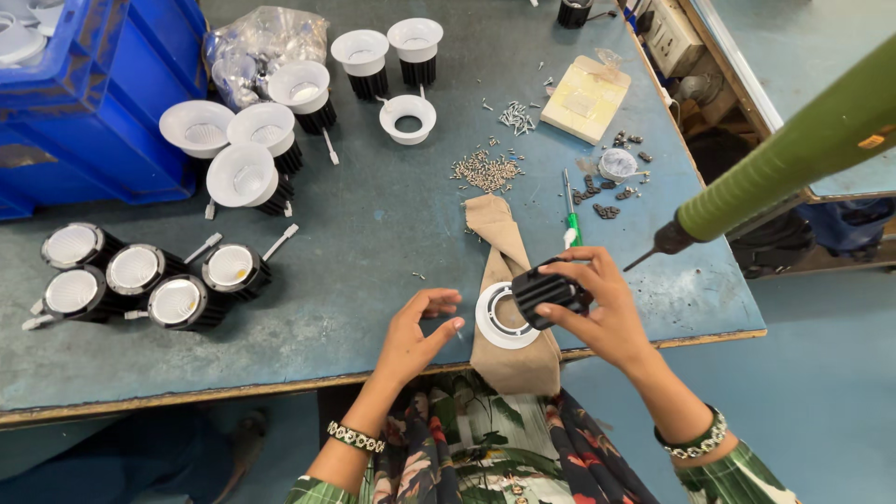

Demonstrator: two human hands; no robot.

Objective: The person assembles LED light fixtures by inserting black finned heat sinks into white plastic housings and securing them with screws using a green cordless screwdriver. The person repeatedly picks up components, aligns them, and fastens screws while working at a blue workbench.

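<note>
Lower centre of frame: right hand (597,313) pinches black finned metal heat sink (549,291) over round white plastic trim ring (497,322) on tan cloth (509,359). Left hand (420,336) half-open, empty. Best seated square, ring steadied.

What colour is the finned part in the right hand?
Black, clearest in the head view: the finned heat sink held in the right hand.

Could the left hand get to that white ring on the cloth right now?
Probably yes: the left hand is open and empty right beside the white ring, nothing between them, though the right hand holds a black finned part over its edge.
</note>
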